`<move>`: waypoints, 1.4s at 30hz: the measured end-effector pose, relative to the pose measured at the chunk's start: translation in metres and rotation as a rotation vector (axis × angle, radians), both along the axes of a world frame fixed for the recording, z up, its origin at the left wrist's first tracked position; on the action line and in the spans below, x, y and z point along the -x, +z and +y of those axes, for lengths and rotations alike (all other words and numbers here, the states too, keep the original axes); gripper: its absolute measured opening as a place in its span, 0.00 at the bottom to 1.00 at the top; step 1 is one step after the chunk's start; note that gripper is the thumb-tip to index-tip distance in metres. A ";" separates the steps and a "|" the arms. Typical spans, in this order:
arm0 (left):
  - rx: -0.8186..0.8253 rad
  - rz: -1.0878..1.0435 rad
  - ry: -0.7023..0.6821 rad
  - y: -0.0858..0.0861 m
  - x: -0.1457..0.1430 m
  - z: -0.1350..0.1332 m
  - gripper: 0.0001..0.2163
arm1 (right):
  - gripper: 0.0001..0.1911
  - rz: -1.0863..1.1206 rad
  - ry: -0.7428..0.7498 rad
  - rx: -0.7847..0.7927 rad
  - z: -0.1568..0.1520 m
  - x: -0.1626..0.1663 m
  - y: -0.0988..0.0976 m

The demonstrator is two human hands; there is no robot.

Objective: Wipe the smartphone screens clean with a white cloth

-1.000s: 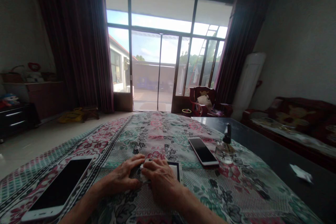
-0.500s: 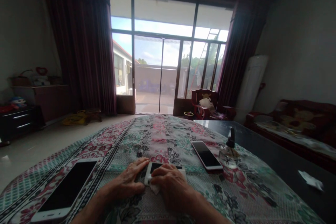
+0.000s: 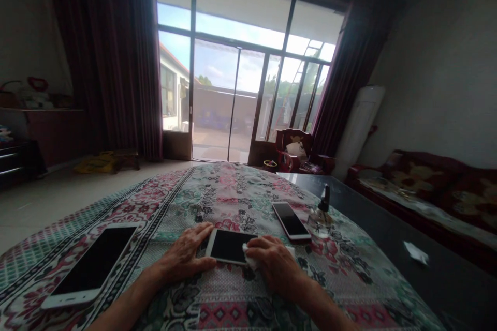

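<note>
White tissue (image 3: 251,261) held against the middle phone (image 3: 229,246)

The middle phone is laid flat, screen up, on the flowered tablecloth (image 3: 227,199), between the two hands. Its left end is framed by the left hand (image 3: 190,251), whose fingers and thumb are spread wide; the fingertips are set at the phone's edge, though how firmly cannot be told. The white tissue is held bunched under the curled fingers of the right hand (image 3: 274,261) and is rested on the right part of the screen, by which that end is largely hidden.

A larger white phone (image 3: 93,264) is placed to the left, well apart. Beyond the right hand, another phone (image 3: 291,221) is set just beside a clear bottle (image 3: 321,225) with a dark top. Crumpled white paper (image 3: 416,253) is seen farther right on a dark surface (image 3: 382,225).
</note>
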State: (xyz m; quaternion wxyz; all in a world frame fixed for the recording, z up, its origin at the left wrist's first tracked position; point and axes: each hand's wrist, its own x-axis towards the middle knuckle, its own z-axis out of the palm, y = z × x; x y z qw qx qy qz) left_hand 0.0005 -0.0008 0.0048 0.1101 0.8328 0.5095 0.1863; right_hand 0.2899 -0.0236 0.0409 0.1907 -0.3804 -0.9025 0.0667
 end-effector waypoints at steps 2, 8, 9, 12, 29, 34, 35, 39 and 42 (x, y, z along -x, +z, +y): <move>-0.020 -0.008 0.002 -0.001 0.000 0.001 0.37 | 0.18 -0.001 0.007 -0.022 -0.003 0.014 0.000; -0.064 -0.010 -0.005 -0.004 0.001 0.003 0.37 | 0.12 0.028 -0.026 -0.116 -0.015 0.055 -0.015; -0.077 -0.010 -0.007 -0.004 0.001 0.004 0.36 | 0.11 0.028 -0.027 -0.129 -0.016 0.058 -0.017; -0.124 -0.018 -0.009 -0.005 0.001 0.005 0.34 | 0.10 0.028 -0.023 -0.149 -0.017 0.058 -0.020; -0.209 -0.023 0.163 -0.014 -0.003 0.010 0.26 | 0.08 0.061 -0.078 -0.190 -0.011 0.051 -0.023; -0.241 -0.031 0.276 -0.018 -0.006 0.005 0.23 | 0.12 0.114 -0.124 -0.163 -0.008 0.041 -0.022; -0.248 -0.035 0.292 -0.019 -0.008 0.003 0.22 | 0.12 0.126 -0.140 -0.159 -0.006 0.037 -0.022; -0.263 -0.053 0.319 -0.021 -0.014 -0.007 0.18 | 0.15 0.187 -0.238 -0.139 0.004 0.022 -0.022; -0.263 -0.073 0.327 -0.018 -0.017 -0.013 0.15 | 0.17 0.242 -0.264 -0.103 0.011 0.013 -0.023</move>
